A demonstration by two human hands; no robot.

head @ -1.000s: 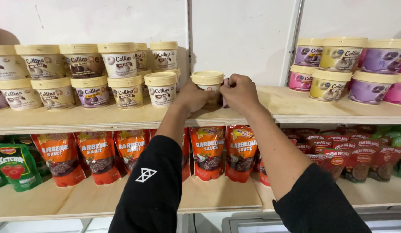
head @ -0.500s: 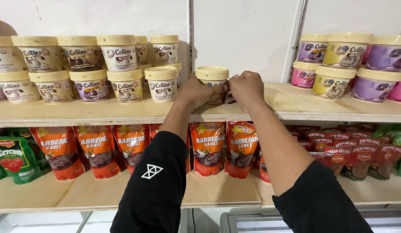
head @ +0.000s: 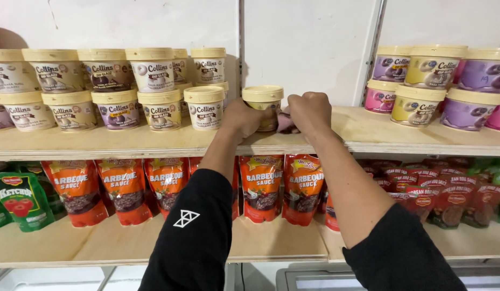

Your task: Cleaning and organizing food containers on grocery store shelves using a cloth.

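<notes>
Left hand (head: 243,116) wrapped around small cream-lidded round tub (head: 264,102) on upper wooden shelf (head: 153,144), right of stacked tub group (head: 115,86). Right hand (head: 310,110) fisted on pink cloth (head: 285,123) beside tub. Keep tub upright, steady while wiping.

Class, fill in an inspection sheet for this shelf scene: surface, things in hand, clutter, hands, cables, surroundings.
Surface: upper wooden shelf, bare between the tub groups.
Things in hand: cream-lidded tub upright on the shelf; pink cloth beside it.
Clutter: stacked tubs at left, pastel tubs at right.
Hands: left hand grips the tub; right hand is fisted on the cloth.
Cables: nothing seen.
Surroundings: white wall; red sauce pouches and a green ketchup pouch on the lower shelf.
</notes>
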